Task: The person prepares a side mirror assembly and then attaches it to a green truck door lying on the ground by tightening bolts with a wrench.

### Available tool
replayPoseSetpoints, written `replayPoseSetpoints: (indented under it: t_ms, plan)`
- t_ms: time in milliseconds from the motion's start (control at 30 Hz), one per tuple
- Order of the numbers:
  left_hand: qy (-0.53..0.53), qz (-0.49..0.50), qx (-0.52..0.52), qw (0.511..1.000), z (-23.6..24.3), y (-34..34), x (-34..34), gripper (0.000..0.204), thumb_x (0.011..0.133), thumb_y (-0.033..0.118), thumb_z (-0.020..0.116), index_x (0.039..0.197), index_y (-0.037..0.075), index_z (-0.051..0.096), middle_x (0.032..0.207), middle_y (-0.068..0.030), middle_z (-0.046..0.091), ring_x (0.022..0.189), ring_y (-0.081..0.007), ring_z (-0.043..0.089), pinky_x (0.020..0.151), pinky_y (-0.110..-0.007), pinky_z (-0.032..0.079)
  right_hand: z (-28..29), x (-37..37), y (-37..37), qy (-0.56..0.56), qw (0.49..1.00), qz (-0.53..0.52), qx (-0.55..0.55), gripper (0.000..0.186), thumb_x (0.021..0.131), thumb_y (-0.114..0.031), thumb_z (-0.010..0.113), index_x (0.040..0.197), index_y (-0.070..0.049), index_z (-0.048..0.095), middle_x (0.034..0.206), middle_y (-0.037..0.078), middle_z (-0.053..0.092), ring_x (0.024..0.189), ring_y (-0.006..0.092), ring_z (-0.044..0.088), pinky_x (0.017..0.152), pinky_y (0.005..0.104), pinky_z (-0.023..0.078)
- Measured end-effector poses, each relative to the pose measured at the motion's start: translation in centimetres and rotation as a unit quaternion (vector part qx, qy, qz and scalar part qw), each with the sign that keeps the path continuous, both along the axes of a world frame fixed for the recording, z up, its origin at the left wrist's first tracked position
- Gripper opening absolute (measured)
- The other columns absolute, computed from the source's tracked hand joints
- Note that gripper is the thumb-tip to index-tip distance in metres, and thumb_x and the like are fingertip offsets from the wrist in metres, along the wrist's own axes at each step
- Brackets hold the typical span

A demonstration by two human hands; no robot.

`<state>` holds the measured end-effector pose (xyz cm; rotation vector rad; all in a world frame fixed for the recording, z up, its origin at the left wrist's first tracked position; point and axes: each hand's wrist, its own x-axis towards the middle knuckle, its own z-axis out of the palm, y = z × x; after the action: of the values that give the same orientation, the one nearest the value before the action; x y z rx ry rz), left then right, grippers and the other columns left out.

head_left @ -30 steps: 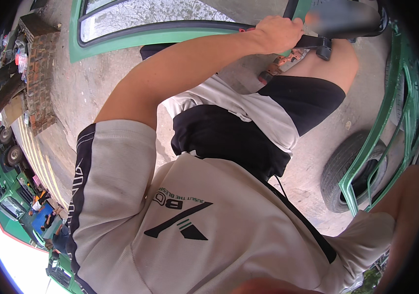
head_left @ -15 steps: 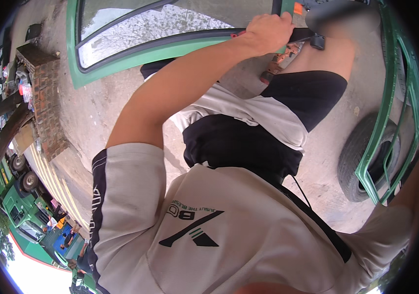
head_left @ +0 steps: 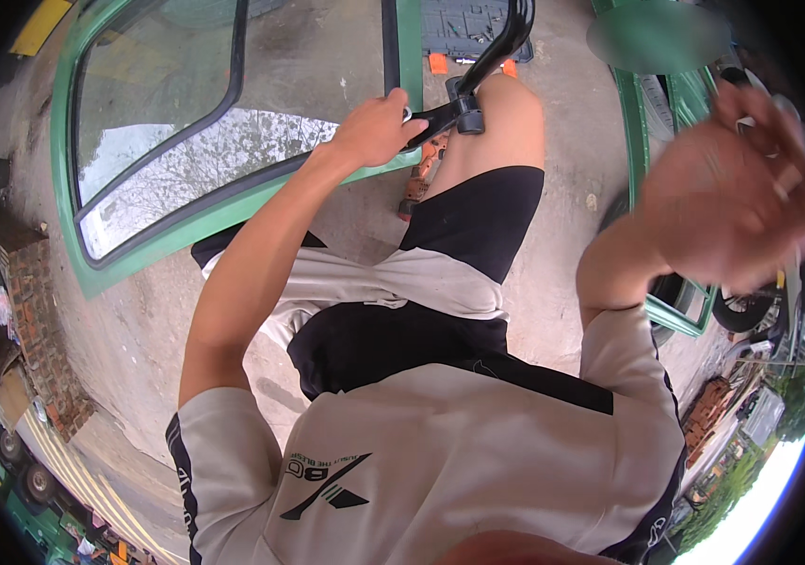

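Grasping at the lower right corner of the green door [head_left: 167, 243], the left hand [head_left: 379, 130] has its fingers curled in, thumb lying over the near end of the black bar [head_left: 496, 52]. Door takes up the upper left, just beyond the left forearm; its window [head_left: 252, 132] is split by a dark slanting divider and shows branches and pale sky reflected. Bar runs right from the hand to a chunky joint [head_left: 465, 105] in front of the bare knee [head_left: 520, 118], then bends up to the top edge. Right hand [head_left: 727, 198] is up at the far right, well apart from door and bar, fingers partly bent; too blurred, so I can't tell if it grips anything. Behind it, a second green frame [head_left: 636, 122], partly covered by hand and forearm. Orange tool [head_left: 429, 162] below the bar, beside the bare leg, partly hidden. Dark tool case [head_left: 478, 30] with orange latches on the floor at top, just left of the bar's upper bend. Black shorts [head_left: 487, 217], pale shirt [head_left: 478, 433] on the wearer. Left side: brick block [head_left: 25, 301], truck wheels [head_left: 40, 482] farther down.
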<state>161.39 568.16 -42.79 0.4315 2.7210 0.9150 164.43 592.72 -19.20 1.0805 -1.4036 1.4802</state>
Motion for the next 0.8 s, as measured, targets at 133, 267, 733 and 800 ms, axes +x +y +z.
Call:
replayPoseSetpoints:
  t_ms: [133,267,733,800]
  plan:
    - [-0.057,-0.031,0.066,0.996,0.5,-2.2,-0.6,0.042,0.094,0.028,0.069,0.124,0.001,0.058,0.099,-0.0249,0.069,0.091,-0.0390,0.068,0.080,-0.045,0.051,-16.7,-4.0,-4.6,-0.420,0.905,0.038,-0.051,0.046,0.101,-0.022,0.060,0.138,-0.001,0.042,0.112,0.006,0.055,0.089,0.0113,0.055,0.076,0.0255,0.045]
    - [-0.007,-0.099,0.022,0.995,0.4,-2.9,-1.2,0.037,0.094,0.025,0.068,0.124,0.004,0.060,0.109,-0.0199,0.069,0.093,-0.0385,0.067,0.083,-0.045,0.052,-20.2,-5.9,-6.8,-0.457,0.882,0.080,-0.086,0.057,0.108,-0.049,0.041,0.123,0.002,0.059,0.102,0.010,0.067,0.093,0.0195,0.061,0.092,0.0322,0.046]
    - [0.051,-0.226,-0.134,0.963,-0.2,-3.0,-1.9,0.030,0.101,0.030,0.057,0.121,0.008,0.052,0.096,-0.0201,0.068,0.085,-0.0402,0.067,0.072,-0.052,0.052,-22.5,-6.2,-7.0,-0.571,0.814,0.080,-0.069,0.062,0.109,-0.049,0.031,0.090,-0.005,0.070,0.071,-0.004,0.057,0.067,0.0060,0.047,0.060,0.0245,0.034]
    - [0.011,-0.176,-0.134,0.975,-0.5,-1.5,-0.4,0.028,0.103,0.029,0.055,0.118,0.006,0.050,0.092,-0.0253,0.068,0.085,-0.0427,0.067,0.072,-0.054,0.051,-22.2,-6.1,-6.5,-0.570,0.814,0.081,-0.084,0.062,0.109,-0.049,0.031,0.090,-0.005,0.070,0.072,-0.004,0.057,0.067,0.0057,0.047,0.060,0.0235,0.034]
